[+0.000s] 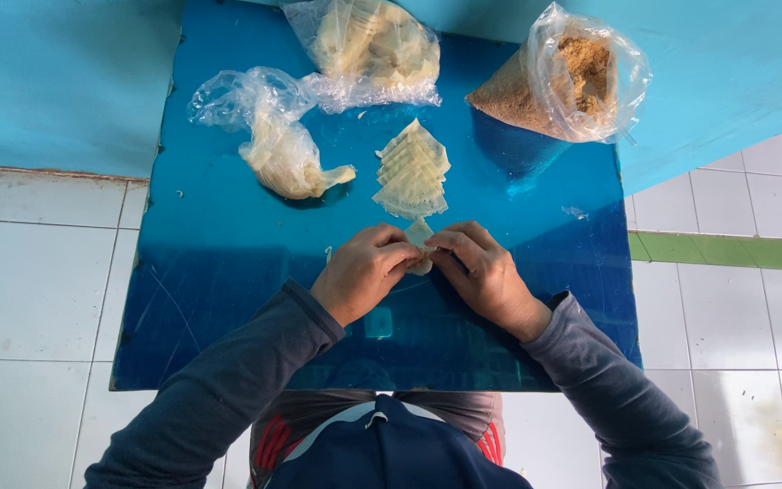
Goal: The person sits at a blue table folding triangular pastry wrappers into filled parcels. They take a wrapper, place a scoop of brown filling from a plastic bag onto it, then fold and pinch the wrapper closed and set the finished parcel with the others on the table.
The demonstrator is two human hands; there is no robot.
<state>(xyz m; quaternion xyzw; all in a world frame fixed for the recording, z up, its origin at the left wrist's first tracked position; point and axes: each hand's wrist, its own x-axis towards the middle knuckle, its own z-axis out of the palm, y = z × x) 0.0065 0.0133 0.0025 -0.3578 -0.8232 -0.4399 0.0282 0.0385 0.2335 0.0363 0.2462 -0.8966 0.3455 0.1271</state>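
Item one: a small pale wrapper (419, 237), thin and roughly square, pinched between our two hands at the near middle of the blue tabletop (228, 272). Our left hand (364, 272) closes its fingertips on the wrapper's left edge; our right hand (481, 272) closes on its right edge. Both hands are curled nearly shut, thumbs and forefingers meeting over the piece, so it lies directly between them, equally near to each. One corner points away from us, toward the far edge; its lower part is hidden under our fingers.

Item two: a fanned stack of wrappers (412, 172), just beyond our fingertips, its long axis running away from us, slightly closer to the right hand.

Item three: a twisted clear bag of pale dough-like pieces (287, 154), far left of the stack.

Item four: a clear bag of flat pale sheets (373, 50) at the far edge.

Item five: an open bag of brown crumbly filling (563, 86), far right, well apart from our hands.
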